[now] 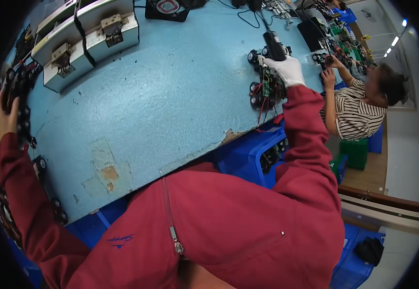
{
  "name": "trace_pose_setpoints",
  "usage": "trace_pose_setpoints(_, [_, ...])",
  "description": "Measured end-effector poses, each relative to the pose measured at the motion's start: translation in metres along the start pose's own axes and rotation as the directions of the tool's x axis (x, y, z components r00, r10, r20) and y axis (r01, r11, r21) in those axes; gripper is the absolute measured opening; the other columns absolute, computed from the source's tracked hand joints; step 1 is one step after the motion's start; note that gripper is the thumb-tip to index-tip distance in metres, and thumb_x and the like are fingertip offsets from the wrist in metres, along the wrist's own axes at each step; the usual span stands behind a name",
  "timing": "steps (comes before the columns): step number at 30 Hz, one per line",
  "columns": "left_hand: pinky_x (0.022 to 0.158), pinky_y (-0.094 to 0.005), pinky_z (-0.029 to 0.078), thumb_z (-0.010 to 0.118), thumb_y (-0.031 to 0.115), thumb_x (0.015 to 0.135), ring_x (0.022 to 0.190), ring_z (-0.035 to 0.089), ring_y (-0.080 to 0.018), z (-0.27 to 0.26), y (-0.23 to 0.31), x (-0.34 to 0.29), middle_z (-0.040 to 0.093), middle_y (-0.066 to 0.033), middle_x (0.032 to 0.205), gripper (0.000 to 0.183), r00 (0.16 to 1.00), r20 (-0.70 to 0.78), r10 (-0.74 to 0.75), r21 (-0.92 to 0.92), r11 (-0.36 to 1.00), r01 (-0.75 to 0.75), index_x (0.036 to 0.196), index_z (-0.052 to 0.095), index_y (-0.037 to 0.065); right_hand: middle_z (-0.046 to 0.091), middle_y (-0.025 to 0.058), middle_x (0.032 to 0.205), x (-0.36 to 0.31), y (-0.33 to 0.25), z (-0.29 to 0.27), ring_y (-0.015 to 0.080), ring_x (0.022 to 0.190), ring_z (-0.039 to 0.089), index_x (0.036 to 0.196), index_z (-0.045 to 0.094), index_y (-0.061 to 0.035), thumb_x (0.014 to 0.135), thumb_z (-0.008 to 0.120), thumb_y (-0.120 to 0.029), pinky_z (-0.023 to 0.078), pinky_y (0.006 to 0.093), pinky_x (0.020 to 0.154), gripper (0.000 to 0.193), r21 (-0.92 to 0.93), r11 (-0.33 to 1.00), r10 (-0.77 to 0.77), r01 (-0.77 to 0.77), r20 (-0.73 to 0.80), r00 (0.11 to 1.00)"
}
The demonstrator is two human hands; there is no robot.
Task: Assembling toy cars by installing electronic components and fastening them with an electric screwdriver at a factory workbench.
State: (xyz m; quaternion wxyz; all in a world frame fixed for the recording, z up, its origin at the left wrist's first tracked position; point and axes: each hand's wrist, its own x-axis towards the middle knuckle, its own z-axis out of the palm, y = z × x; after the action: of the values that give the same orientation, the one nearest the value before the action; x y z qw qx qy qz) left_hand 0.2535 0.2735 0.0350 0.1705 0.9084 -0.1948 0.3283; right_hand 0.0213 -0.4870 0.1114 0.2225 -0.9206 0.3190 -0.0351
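At the far left, my bare left hand (pixel 5 113) is around one of several black toy car chassis (pixel 24 79), its thumb and fingers on either side of the dark body. My right hand (pixel 289 71), in a white glove, is closed on the lower part of a black corded electric screwdriver (pixel 274 45). Just beneath and beside it, near the table's right side, are wheeled chassis with a green circuit board (pixel 265 88) and loose red and black wires. The glove hides part of them, and the screwdriver's tip is out of sight.
The worn blue table (pixel 156 111) carries a metal box-like fixture (pixel 86 48) and a black fan (pixel 168 8) at the back. A blue bin (pixel 252 154) with dark parts sits below the front edge. At right, a person in a striped shirt (pixel 361 113) handles parts.
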Motion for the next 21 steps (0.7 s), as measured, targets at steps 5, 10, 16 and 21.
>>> trace_pose_setpoints(5, [0.091, -0.0342, 0.041, 0.066, 0.006, 0.078, 0.117, 0.046, -0.0245, -0.045, 0.239, -0.057, 0.048, -0.0107, 0.127, 0.049, 0.981, 0.183, 0.062, -0.064, 0.997, -0.051, 0.124, 0.052, 0.011, 0.067, 0.0171, 0.081, 0.004, -0.004, 0.025, 0.0277, 0.078, 0.066, 0.084, 0.068, 0.0024, 0.056, 0.074, -0.037, 0.051, 0.0338, 0.074, 0.049, -0.451, 0.891, -0.017, 0.052, 0.082, 0.997])
trace_pose_setpoints(10, [0.094, -0.0406, 0.039, 0.068, 0.001, 0.068, 0.11, 0.047, -0.0334, -0.044, 0.355, -0.1, 0.049, -0.0169, 0.12, 0.049, 0.977, 0.178, 0.12, -0.341, 0.939, -0.054, 0.115, 0.057, 0.009, 0.064, 0.0107, 0.065, -0.054, -0.057, 0.053, 0.0201, 0.06, 0.062, 0.075, 0.069, 0.0002, 0.056, 0.072, -0.036, 0.05, 0.0296, 0.062, 0.041, -0.141, 0.95, -0.224, 0.279, 0.316, 0.922])
trace_pose_setpoints(16, [0.087, -0.0389, 0.045, 0.066, -0.003, 0.065, 0.108, 0.048, -0.0323, -0.027, 0.448, -0.117, 0.051, -0.013, 0.116, 0.05, 0.917, 0.158, 0.366, -0.666, 0.726, -0.175, 0.113, 0.054, 0.007, 0.056, 0.0001, 0.062, -0.14, -0.144, 0.098, 0.0069, 0.053, 0.05, 0.074, 0.064, -0.0029, 0.067, 0.078, -0.02, 0.038, 0.0224, 0.047, 0.023, 0.475, 0.854, -0.491, 0.214, 0.599, 0.632])
trace_pose_setpoints(21, [0.088, -0.0373, 0.041, 0.06, 0.002, 0.069, 0.102, 0.05, -0.0259, -0.016, 0.444, -0.137, 0.054, -0.0078, 0.103, 0.026, 0.827, 0.254, 0.502, -0.496, 0.802, -0.334, 0.095, 0.058, 0.008, 0.057, -0.0001, 0.064, -0.157, -0.16, 0.136, 0.0069, 0.052, 0.049, 0.085, 0.066, -0.0038, 0.071, 0.077, -0.023, 0.037, 0.0227, 0.045, 0.026, 0.44, 0.895, -0.428, 0.071, 0.805, 0.41])
